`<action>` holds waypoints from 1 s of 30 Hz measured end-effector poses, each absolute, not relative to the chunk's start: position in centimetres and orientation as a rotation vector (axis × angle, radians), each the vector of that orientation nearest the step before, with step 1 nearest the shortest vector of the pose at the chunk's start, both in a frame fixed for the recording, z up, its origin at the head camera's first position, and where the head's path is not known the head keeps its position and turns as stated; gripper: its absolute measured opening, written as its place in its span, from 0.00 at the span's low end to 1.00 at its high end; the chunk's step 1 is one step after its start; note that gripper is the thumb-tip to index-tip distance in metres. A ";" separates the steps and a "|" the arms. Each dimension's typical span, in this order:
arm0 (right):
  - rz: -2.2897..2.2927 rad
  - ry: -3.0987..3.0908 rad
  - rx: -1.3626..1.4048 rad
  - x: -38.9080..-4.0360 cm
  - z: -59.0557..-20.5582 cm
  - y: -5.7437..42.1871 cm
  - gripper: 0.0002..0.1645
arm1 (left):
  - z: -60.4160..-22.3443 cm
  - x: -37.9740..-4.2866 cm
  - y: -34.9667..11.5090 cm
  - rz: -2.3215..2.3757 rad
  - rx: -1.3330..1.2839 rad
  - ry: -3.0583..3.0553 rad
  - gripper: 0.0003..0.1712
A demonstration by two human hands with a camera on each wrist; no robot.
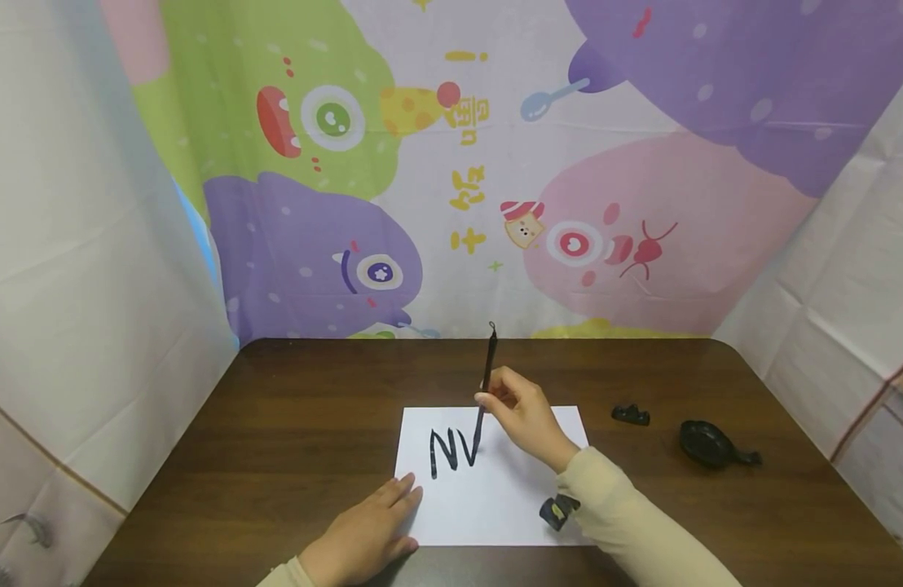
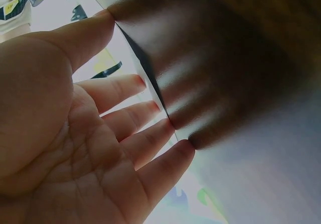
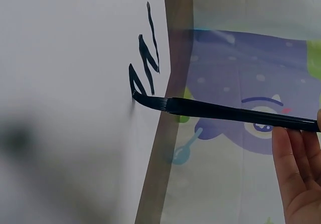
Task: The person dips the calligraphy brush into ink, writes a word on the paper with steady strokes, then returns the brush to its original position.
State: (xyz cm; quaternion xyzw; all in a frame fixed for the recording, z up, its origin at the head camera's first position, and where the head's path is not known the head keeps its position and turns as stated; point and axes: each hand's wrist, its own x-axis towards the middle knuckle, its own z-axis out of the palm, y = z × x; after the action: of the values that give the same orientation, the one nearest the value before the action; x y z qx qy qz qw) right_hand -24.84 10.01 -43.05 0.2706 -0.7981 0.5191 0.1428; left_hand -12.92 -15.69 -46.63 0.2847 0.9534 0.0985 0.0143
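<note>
A sheet of white paper lies on the table with black brush strokes on its upper left part, an N and a slanting line beside it. My right hand pinches a black writing brush by its handle, over the paper. In the right wrist view the bristles bend against the paper at the end of the last stroke. My left hand rests at the sheet's lower left edge. Its fingers look extended, their tips touching the surface in the left wrist view.
To the right of the paper stand a small black brush rest and a black ink dish with a handle. The dark wooden table ends at a printed cloth, and pale cloth hangs at both sides.
</note>
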 end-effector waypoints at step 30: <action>1.390 -2.258 0.748 -27.2 -43.6 9.8 0.06 | -46.6 -12.9 -15.7 0.303 0.880 2.963 0.35</action>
State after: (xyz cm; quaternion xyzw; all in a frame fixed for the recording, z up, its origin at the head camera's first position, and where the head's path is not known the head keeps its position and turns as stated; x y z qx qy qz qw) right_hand -27.16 9.81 -43.64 0.2665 -0.8043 0.4952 0.1919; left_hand -12.92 -15.71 -46.61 0.2832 0.9539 0.0975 0.0178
